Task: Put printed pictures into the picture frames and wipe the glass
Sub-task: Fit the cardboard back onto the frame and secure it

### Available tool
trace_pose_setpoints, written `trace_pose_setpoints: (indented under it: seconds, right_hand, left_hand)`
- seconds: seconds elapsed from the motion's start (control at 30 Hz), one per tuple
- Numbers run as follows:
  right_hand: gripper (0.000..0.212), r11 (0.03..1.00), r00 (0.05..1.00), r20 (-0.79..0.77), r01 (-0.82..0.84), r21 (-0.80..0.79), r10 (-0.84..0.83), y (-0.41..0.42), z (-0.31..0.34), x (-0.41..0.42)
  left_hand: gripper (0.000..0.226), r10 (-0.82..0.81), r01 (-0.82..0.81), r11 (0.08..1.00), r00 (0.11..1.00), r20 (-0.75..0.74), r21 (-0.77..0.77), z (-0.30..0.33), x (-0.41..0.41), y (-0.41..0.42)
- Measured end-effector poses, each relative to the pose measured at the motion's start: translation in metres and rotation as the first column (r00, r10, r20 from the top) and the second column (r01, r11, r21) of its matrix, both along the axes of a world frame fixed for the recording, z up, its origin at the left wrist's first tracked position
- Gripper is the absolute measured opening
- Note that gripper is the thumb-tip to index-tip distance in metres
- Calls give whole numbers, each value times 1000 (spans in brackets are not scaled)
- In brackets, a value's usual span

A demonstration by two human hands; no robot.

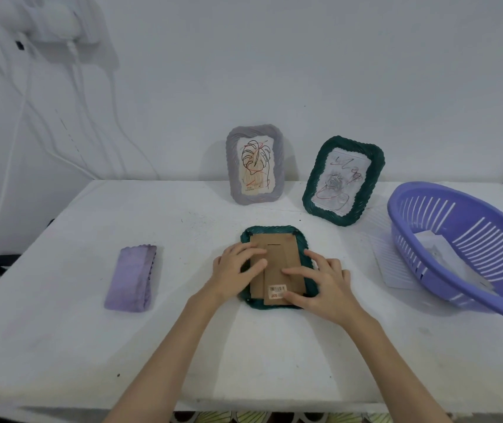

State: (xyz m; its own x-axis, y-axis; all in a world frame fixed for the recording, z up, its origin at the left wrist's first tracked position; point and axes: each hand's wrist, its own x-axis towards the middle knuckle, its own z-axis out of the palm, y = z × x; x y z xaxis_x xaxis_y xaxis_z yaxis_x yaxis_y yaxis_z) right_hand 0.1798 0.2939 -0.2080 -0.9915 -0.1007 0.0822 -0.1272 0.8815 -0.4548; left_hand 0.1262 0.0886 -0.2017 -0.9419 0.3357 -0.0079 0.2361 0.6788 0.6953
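On the white table [60,346], near its middle, a green frame [274,232] is laid face down, so that its brown backing board [277,261] is turned up; a barcode sticker [277,290] is seen near the board's near edge. The left hand [238,267] is rested on the left side of the board with its fingers nearly straight and spread, pressed flat rather than curled round anything. The right hand [326,285] is laid over the frame's right edge and the board's lower right part, its fingers likewise extended and pressed down; nothing is gripped by either hand. Behind, against the wall, two frames are stood upright, each with a picture already in it: a grey frame [255,164] with a leaf drawing, and to its right a second green frame [343,180], tilted, with a rose print. A folded purple cloth [132,279] is laid well to the left of the hands, apart from them. At the right edge a purple basket [457,248] is set, with white sheets [439,251] seen inside it, and a ribbed white sheet [387,264] is partly tucked under its near side. White cables [76,96] are hung down the wall at the upper left.
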Motion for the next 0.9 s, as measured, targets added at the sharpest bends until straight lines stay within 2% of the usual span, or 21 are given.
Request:
trace_pose_setpoints:
  seconds: [0.07, 0.17, 0.23, 0.4, 0.63, 0.8, 0.9]
  right_hand:
    - [58, 1000, 1000, -5, 7, -6, -8, 1, -1, -1]
    - [56, 1000, 1000, -17, 11, -5, -11, 1, -4, -1]
    - [54, 1000, 1000, -20, 21, -20, -21, 0, -5, 0]
    - [53, 999, 1000, -20, 20, -47, -21, -1, -7, 1]
    - [53, 997, 999, -25, 29, -78, -31, -2, -8, 1]
    - [51, 995, 1000, -4, 26, -98, -27, -2, -8, 2]
    - [57, 987, 999, 33, 33, -157, -28, -2, 0, 4]
  left_hand:
    - [48, -56, 56, 998, 998, 6, 16, 2, 2, -16]
    - [68, -158, 159, 986, 987, 17, -42, 2, 12, -29]
    - [75, -173, 172, 984, 985, -1, -51, 1, 14, -30]
    - [76, -153, 150, 987, 986, -64, -55, -3, 17, -27]
    - [58, -74, 85, 996, 969, -236, 35, -22, 21, -22]
    - [52, -35, 56, 996, 966, -255, 75, -24, 22, -19]
    - [71, 26, -13, 997, 985, -170, 76, -18, 24, -19]
